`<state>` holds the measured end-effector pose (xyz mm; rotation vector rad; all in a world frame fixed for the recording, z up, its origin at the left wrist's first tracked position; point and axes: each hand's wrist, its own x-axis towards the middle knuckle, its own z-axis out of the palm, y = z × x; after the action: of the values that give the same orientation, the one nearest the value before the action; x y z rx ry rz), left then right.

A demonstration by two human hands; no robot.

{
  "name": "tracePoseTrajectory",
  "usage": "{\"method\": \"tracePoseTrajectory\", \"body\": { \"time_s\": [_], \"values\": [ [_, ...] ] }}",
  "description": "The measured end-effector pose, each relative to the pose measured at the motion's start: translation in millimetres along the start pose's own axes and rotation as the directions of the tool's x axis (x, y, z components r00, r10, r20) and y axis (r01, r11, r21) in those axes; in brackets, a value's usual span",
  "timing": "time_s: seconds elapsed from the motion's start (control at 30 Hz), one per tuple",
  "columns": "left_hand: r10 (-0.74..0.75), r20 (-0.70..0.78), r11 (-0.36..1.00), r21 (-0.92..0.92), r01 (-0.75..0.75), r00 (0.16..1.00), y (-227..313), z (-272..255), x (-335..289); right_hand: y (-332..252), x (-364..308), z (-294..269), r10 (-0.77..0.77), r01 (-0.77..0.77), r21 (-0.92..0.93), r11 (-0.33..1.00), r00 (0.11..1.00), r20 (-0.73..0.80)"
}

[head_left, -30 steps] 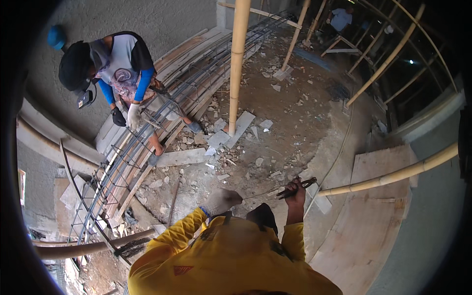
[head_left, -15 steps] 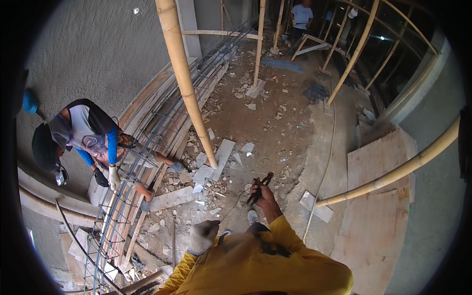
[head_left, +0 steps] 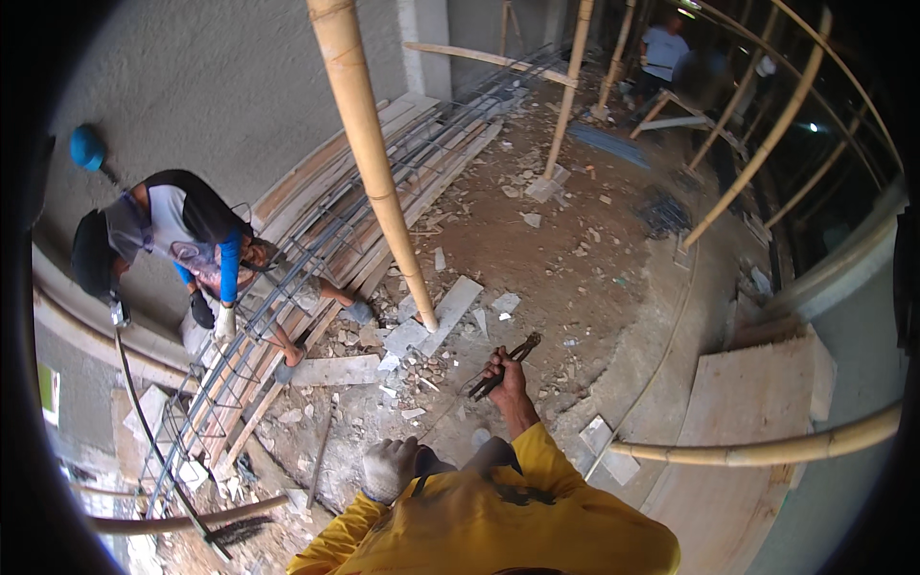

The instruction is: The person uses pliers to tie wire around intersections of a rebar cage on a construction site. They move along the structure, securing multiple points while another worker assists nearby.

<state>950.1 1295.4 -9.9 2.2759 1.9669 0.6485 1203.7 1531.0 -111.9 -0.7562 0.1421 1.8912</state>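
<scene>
My right hand [head_left: 510, 391], bare, is closed round the handles of dark metal pincers [head_left: 518, 351], whose jaws point up and to the right over the ground. My left hand [head_left: 388, 468], in a whitish work glove, is low in front of my body beside my knee. Its fingers are curled in, and a faint thin line seems to run from near them toward the pincers; what they hold, if anything, is too small to make out. Farther left, a long rebar cage [head_left: 316, 235] lies along stacked planks [head_left: 388, 251], apart from both hands.
A co-worker [head_left: 196, 230] in blue sleeves and gloves bends over the cage at left. A bamboo pole [head_left: 376, 163] stands ahead near broken tiles [head_left: 452, 314] and rubble. Another bamboo pole [head_left: 747, 453] crosses plywood [head_left: 738, 402] at right. A second person [head_left: 663, 53] is far back.
My view has swung, so the surroundings sit farther right at the top. Both hands stay near my body; the right one still grips the pincers. The co-worker remains bent over the cage.
</scene>
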Motion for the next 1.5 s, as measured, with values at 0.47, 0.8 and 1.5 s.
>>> {"method": "tracePoseTrajectory", "body": {
  "time_s": [0.47,0.8,1.5],
  "values": [
    [-0.699,-0.066,0.711,-0.166,0.683,0.712,-10,-44,-112,216,-76,81,0.558,-0.184,-0.771,0.609,0.791,0.252],
    [-0.884,-0.354,0.465,-0.607,0.645,0.305,-42,-129,-316,454,-247,106,0.896,-0.184,-0.932,0.313,0.383,0.225],
    [-0.581,-0.336,-0.016,-0.906,0.423,-0.741,-13,-210,-712,806,-368,52,0.942,0.513,-0.855,0.075,0.244,0.229]
  ]
}}
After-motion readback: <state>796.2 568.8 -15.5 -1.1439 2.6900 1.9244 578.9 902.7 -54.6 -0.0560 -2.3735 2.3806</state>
